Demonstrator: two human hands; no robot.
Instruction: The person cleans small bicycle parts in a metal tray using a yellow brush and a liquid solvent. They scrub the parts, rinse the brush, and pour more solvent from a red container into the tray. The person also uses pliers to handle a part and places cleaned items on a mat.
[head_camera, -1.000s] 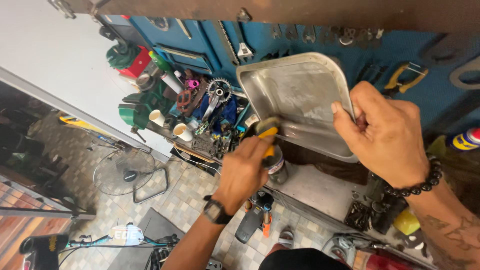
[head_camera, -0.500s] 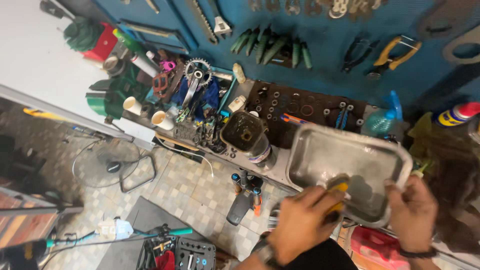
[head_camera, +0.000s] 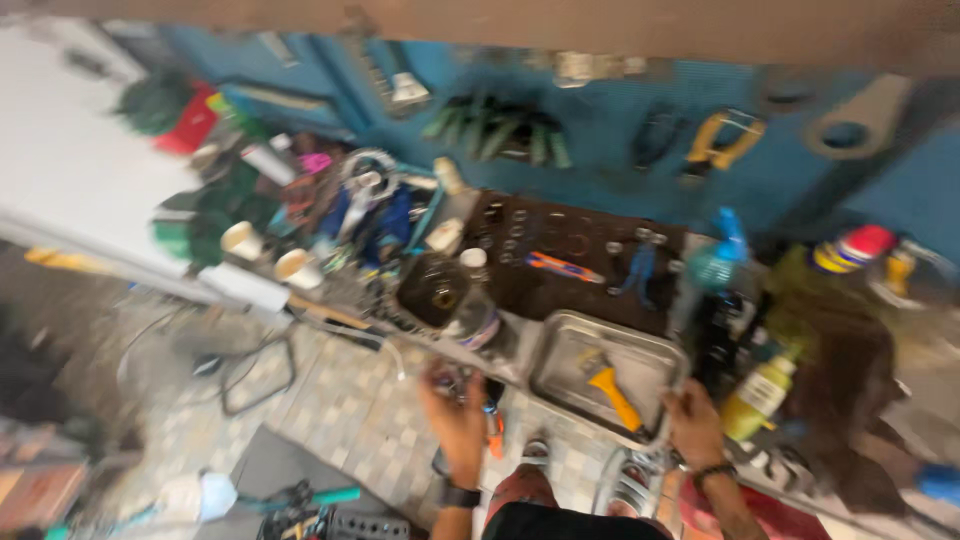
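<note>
The view is motion-blurred. A rectangular metal tray lies flat at the front edge of the workbench. A brush with a yellow handle lies inside it. My right hand grips the tray's near right corner. My left hand is off the brush, left of the tray at the bench edge and just below a cut-open dark plastic bottle. The blur hides whether its fingers hold anything.
A blue pegboard holds yellow-handled pliers and other tools. The bench carries a blue spray bottle, a spray can, a yellow-green bottle, two paper cups and bike parts. A fan stands on the tiled floor.
The tray came down from upright against the pegboard to flat on the bench edge. My left hand let go of the brush, which now lies in the tray. The view swung.
</note>
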